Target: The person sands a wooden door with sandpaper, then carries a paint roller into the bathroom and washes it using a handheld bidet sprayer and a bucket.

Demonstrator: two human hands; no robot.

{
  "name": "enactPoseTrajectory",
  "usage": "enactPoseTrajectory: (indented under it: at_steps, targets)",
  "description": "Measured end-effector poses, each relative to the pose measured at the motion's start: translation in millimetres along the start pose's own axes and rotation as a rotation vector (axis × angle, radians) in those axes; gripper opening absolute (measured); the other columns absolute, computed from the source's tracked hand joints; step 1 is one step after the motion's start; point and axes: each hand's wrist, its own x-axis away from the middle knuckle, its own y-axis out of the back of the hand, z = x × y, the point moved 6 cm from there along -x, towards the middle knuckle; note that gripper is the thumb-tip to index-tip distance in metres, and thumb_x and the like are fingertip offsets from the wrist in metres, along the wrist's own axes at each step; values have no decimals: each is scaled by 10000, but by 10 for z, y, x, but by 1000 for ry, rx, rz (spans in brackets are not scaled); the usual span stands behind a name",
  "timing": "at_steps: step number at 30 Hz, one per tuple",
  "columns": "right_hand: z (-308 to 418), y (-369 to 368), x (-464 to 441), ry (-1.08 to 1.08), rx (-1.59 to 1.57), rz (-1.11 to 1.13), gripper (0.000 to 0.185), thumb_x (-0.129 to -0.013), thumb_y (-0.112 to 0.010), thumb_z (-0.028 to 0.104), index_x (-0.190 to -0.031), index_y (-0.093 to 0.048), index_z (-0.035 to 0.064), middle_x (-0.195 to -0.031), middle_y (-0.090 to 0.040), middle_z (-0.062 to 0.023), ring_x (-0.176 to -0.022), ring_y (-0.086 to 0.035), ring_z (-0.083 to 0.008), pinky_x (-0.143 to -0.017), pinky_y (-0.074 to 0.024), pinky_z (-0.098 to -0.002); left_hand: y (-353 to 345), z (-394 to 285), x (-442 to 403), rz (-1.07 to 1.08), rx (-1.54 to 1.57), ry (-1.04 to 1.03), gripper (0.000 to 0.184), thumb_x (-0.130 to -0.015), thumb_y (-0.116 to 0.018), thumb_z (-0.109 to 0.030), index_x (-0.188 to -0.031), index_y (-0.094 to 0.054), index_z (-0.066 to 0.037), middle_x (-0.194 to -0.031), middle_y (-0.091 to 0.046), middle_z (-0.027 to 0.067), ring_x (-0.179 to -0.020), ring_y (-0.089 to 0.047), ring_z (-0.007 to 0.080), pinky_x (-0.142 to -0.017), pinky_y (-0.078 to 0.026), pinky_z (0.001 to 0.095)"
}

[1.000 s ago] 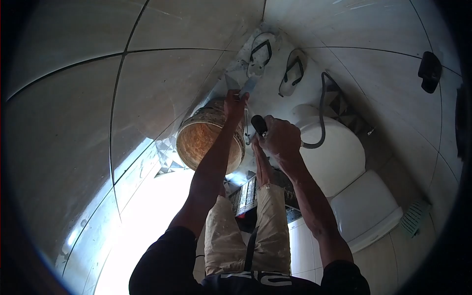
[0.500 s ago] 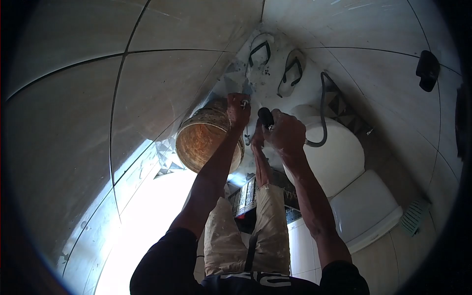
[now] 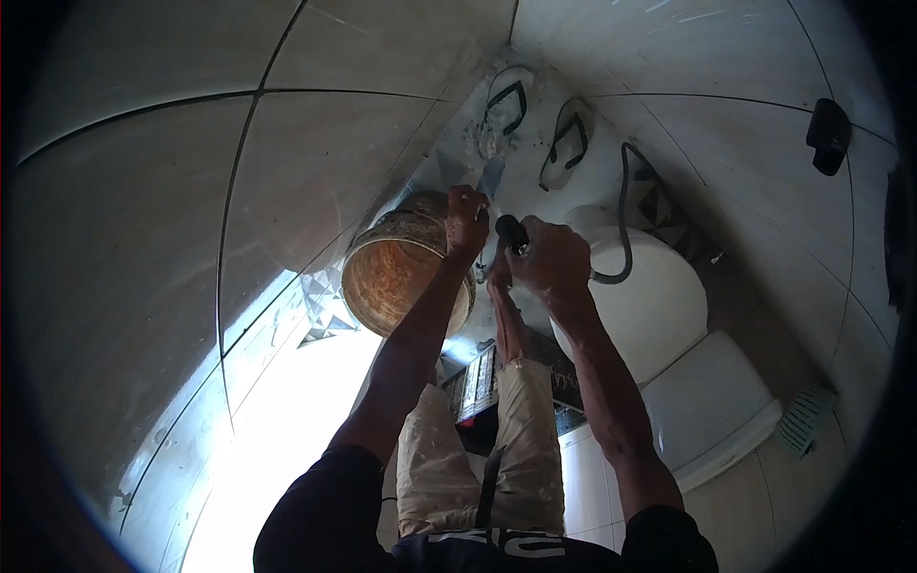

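Note:
My left hand (image 3: 467, 222) is closed beside the rim of the bucket, round a flat blade-like tool (image 3: 491, 178) that points up toward the corner. Its handle is hidden by my fingers. To the right, my right hand (image 3: 551, 256) grips a black spray nozzle (image 3: 511, 232), whose head faces my left hand. A grey hose (image 3: 627, 215) runs from near this hand and curves up to the right wall. The worn bucket (image 3: 387, 284), stained orange-brown inside, lies tilted with its mouth toward me, under my left forearm.
Two flip-flops (image 3: 506, 100) (image 3: 567, 143) rest on the floor near the corner. A white toilet (image 3: 654, 306) stands at the right. Tiled walls close in on both sides. A black fitting (image 3: 828, 137) is on the right wall, and a green slotted object (image 3: 805, 420) lies behind the toilet.
The blade in my left hand has turned, from edge-on half a second ago to showing its flat face. My right hand has shifted slightly right since the first frame, with the nozzle.

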Motion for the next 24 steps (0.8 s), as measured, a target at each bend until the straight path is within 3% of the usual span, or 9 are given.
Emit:
enactPoseTrajectory:
  at_steps: [3,5,7,8,10,11,13,24]
  targets:
    - [45,-37,46,35,-7,47,173,-685,-685,185,-792,-603,77,-653,-628,-122,-628,-653,-299,-581,-525,-393,-116,84,107,38,-21,-55,269,-694,-567,59,-902,-605,-106,-1034,-475,115,-920,-567,317,-689,-492,414]
    - [11,-76,56,2,-17,49,208,-694,-712,261,-762,-611,93,-639,-627,-130,-666,-651,-320,-609,-520,-421,-166,109,171,49,-2,-85,262,-704,-564,60,-903,-597,-107,-1042,-471,114,-941,-566,318,-675,-495,423]
    - [5,-80,46,-9,5,62,213,-694,-715,266,-763,-612,92,-646,-630,-127,-668,-653,-316,-608,-521,-417,-200,154,199,121,142,82,224,-707,-556,66,-916,-550,-14,-1018,-482,144,-865,-558,302,-733,-463,356]
    - [-7,-88,44,-24,26,76,218,-694,-717,270,-765,-613,91,-653,-634,-123,-669,-654,-312,-608,-523,-413,-175,133,192,121,142,82,224,-707,-556,66,-916,-550,-14,-1018,-482,144,-865,-558,302,-733,-463,356]
    - [-36,-90,46,-48,53,63,224,-692,-721,274,-765,-615,91,-662,-638,-119,-672,-656,-307,-608,-524,-409,-65,-91,185,9,-102,-233,205,-704,-565,72,-887,-554,-18,-1013,-482,136,-854,-560,298,-722,-473,358]
    - [-58,-83,45,-70,81,50,230,-690,-725,279,-766,-616,91,-671,-642,-115,-675,-658,-303,-608,-525,-405,-58,-93,189,9,-101,-233,205,-704,-565,72,-887,-554,-18,-1013,-482,136,-854,-560,298,-722,-473,358]
    - [-54,-25,42,-83,77,45,237,-689,-728,285,-768,-615,92,-676,-644,-111,-678,-659,-300,-608,-524,-404,-21,-77,194,-13,-130,-203,228,-724,-599,28,-890,-611,-128,-1038,-484,88,-823,-609,275,-575,-514,389]
    - [-137,-62,61,-137,97,-17,252,-682,-733,290,-783,-613,93,-670,-641,-106,-666,-656,-301,-584,-513,-408,11,0,176,7,-77,-183,250,-722,-588,40,-928,-604,-101,-1048,-488,112,-879,-582,316,-640,-506,405]
